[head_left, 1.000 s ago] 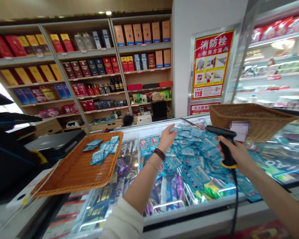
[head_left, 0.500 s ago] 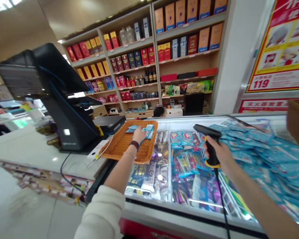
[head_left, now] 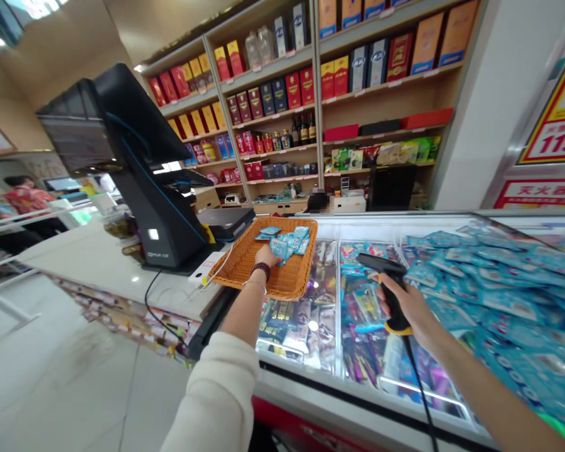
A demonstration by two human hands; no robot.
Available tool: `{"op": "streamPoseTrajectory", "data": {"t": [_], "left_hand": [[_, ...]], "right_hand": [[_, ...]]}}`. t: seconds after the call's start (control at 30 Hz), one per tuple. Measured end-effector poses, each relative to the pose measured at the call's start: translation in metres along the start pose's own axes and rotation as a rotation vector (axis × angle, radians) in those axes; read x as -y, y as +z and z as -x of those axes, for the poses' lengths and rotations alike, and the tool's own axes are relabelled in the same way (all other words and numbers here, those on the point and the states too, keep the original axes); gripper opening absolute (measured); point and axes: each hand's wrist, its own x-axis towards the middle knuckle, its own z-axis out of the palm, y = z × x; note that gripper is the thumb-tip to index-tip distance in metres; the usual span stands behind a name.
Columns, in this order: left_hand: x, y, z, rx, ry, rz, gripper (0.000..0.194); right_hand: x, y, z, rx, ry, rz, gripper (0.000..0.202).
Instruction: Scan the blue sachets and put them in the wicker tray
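Observation:
My left hand point(head_left: 264, 257), with beads and a bracelet at the wrist, is inside the wicker basket point(head_left: 245, 269). Its fingers are closed on the near edge of a blue packet point(head_left: 279, 248). Several more blue packets point(head_left: 297, 240) lie beside and behind it in the basket. My right hand point(head_left: 412, 304) grips the handle of a black and yellow barcode scanner point(head_left: 395, 301), its head pointing left above the glass-topped freezer. A cable hangs down from the handle. To the right of this hand spreads a large heap of blue packets point(head_left: 503, 295).
Packaged goods show through the freezer point(head_left: 327, 370). A point-of-sale terminal point(head_left: 155, 213) stands on the white counter point(head_left: 98, 270) at left, with a loose black cable. Shelves point(head_left: 273, 119) of boxes and bottles line the back. A person's head shows behind the freezer; another person stands far left.
My left hand has drawn back toward the near left of the basket, with a blue packet now at its fingers. The view has shifted; my right hand still holds the scanner.

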Motion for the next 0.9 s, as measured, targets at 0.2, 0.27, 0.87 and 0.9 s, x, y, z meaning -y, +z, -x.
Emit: {"op": "streamPoseTrajectory", "data": {"t": [0.2,0.27,0.87,0.9], "left_hand": [[-0.016,-0.014,0.014,-0.166,-0.047,0.045,0.037],[-0.029,-0.015,0.020,-0.197,0.001,0.223,0.031],[-0.120,0.118,0.112,0.177,0.117,1.261,0.020],[-0.120,0.117,0.113,0.170,0.124,1.265,0.020]], "right_hand": [[0.009,0.002,0.005,-0.039,0.040,-0.012,0.047],[0.009,0.002,0.005,-0.043,0.044,-0.011,0.049],[0.018,0.002,0.016,-0.046,-0.009,0.078,0.047],[0.016,0.002,0.015,-0.031,-0.022,0.088,0.049]]}}
